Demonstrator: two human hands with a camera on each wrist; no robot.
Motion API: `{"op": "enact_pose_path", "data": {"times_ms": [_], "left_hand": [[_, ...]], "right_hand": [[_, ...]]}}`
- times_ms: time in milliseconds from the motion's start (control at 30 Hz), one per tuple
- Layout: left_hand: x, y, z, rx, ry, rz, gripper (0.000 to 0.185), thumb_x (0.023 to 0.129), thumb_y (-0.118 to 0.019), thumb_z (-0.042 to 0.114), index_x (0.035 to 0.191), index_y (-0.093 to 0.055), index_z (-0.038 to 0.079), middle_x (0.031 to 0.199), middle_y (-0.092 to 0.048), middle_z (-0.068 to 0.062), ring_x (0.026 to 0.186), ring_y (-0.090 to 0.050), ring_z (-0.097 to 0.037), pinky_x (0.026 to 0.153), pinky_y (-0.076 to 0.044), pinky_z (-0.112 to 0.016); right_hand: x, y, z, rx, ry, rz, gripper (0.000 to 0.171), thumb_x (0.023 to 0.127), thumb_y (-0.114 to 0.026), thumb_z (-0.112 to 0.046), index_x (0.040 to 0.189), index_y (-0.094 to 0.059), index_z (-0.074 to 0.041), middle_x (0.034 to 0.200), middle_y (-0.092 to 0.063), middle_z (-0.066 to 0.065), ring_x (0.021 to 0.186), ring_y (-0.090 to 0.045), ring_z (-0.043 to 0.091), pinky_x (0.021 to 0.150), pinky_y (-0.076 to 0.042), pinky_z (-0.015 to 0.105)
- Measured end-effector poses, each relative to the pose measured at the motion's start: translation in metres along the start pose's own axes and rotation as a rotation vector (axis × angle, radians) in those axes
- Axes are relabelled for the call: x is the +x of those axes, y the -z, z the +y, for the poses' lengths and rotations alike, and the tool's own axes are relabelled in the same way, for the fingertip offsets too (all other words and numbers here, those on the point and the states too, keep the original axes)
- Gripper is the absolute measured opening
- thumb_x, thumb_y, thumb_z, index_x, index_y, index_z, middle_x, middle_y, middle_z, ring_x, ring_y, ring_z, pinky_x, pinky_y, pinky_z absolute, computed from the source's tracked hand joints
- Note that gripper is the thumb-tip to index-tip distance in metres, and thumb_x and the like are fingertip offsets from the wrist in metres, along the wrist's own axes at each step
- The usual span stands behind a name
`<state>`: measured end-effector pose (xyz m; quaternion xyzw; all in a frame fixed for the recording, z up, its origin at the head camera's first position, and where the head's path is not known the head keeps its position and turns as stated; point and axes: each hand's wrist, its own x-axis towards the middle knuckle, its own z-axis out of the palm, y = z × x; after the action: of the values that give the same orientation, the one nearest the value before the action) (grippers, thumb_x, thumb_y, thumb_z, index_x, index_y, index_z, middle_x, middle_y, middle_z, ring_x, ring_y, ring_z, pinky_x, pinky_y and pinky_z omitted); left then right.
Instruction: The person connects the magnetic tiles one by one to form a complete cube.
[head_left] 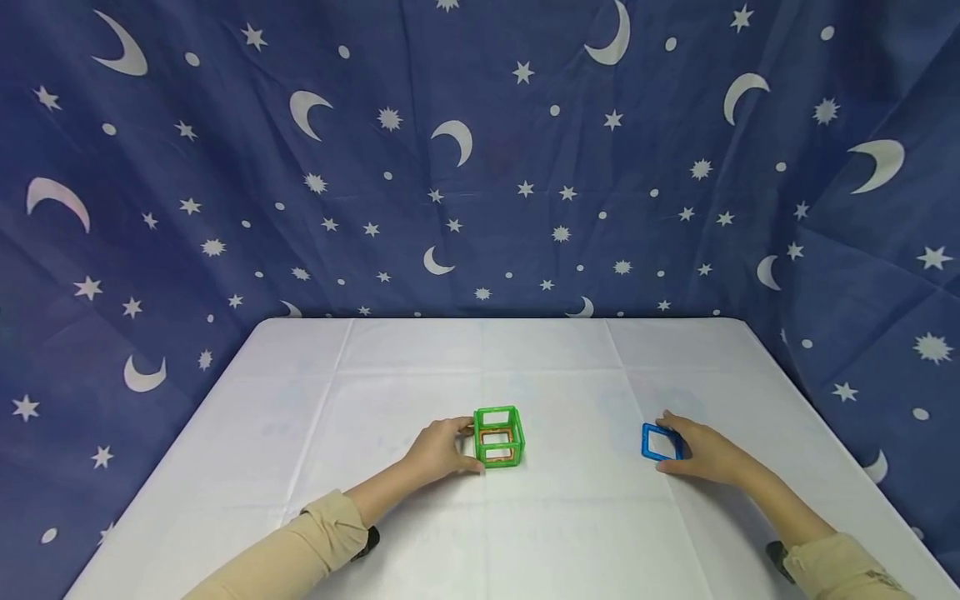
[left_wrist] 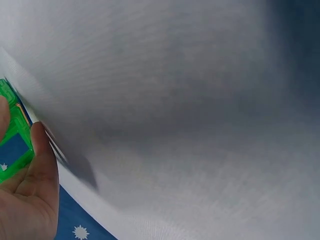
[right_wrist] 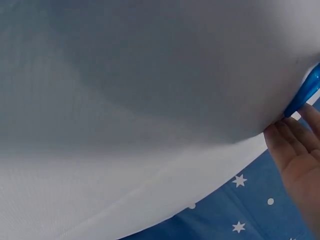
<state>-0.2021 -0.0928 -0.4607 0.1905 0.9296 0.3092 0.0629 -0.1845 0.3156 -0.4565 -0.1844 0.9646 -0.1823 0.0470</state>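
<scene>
Left of the table's middle line, my left hand point(head_left: 442, 448) grips the left side of a cube built of green square magnetic frame tiles point(head_left: 501, 447). Its thumb lies at the near corner and its fingers at the far one. An orange square frame point(head_left: 495, 431) shows low inside the cube. In the left wrist view the green tiles point(left_wrist: 19, 120) sit between thumb and fingers at the left edge. Farther right, my right hand point(head_left: 701, 450) pinches a blue square magnetic tile point(head_left: 646, 442) by its right side. Only an edge of the blue tile point(right_wrist: 304, 92) enters the right wrist view.
A white cloth point(head_left: 570, 533) with fold creases covers the table. Behind it and along both sides hangs a dark blue curtain point(head_left: 510, 125) printed with moons and stars. A wide stretch of cloth lies between the cube and the blue tile.
</scene>
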Motion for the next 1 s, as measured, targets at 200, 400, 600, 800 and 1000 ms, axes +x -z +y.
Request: {"op": "enact_pose_path", "data": {"times_ms": [200, 400, 600, 800, 1000], "left_hand": [[0.001, 0.001, 0.000, 0.004, 0.013, -0.007, 0.076, 0.063, -0.086, 0.028, 0.124, -0.055, -0.005, 0.111, -0.068, -0.016, 0.108, -0.061, -0.034, 0.097, -0.046, -0.048], [0.000, 0.001, 0.000, -0.005, 0.018, -0.015, 0.077, 0.063, -0.086, 0.029, 0.124, -0.055, -0.006, 0.111, -0.068, -0.016, 0.108, -0.061, -0.034, 0.098, -0.044, -0.049], [0.002, 0.003, 0.004, -0.007, 0.016, -0.011, 0.077, 0.064, -0.086, 0.029, 0.125, -0.054, -0.006, 0.112, -0.068, -0.017, 0.110, -0.060, -0.034, 0.098, -0.045, -0.048], [0.002, 0.002, 0.004, -0.016, 0.021, -0.024, 0.078, 0.064, -0.086, 0.028, 0.125, -0.054, -0.007, 0.113, -0.067, -0.017, 0.111, -0.059, -0.035, 0.098, -0.044, -0.049], [0.001, 0.003, 0.004, -0.032, 0.018, -0.035, 0.085, 0.065, -0.086, 0.028, 0.132, -0.048, -0.006, 0.115, -0.066, -0.017, 0.115, -0.057, -0.036, 0.100, -0.044, -0.049]], "right_hand": [[0.004, 0.000, 0.001, -0.007, -0.004, 0.002, 0.070, 0.075, -0.078, -0.030, 0.125, -0.052, 0.011, 0.131, -0.044, 0.039, 0.118, -0.045, 0.055, 0.095, -0.041, 0.060], [0.006, 0.003, 0.002, 0.009, -0.016, -0.005, 0.069, 0.073, -0.079, -0.028, 0.123, -0.053, 0.011, 0.129, -0.046, 0.039, 0.116, -0.046, 0.055, 0.093, -0.042, 0.061], [0.006, 0.009, 0.001, 0.010, -0.024, -0.002, 0.068, 0.073, -0.080, -0.028, 0.123, -0.054, 0.009, 0.128, -0.047, 0.039, 0.115, -0.047, 0.054, 0.092, -0.043, 0.060], [0.007, 0.012, -0.001, 0.025, -0.024, -0.032, 0.064, 0.074, -0.078, -0.031, 0.122, -0.055, 0.004, 0.127, -0.046, 0.041, 0.114, -0.047, 0.056, 0.090, -0.043, 0.061], [0.010, 0.008, -0.008, 0.042, -0.052, -0.051, 0.066, 0.076, -0.077, -0.033, 0.124, -0.053, 0.005, 0.119, -0.056, 0.036, 0.099, -0.060, 0.043, 0.080, -0.050, 0.054]]}}
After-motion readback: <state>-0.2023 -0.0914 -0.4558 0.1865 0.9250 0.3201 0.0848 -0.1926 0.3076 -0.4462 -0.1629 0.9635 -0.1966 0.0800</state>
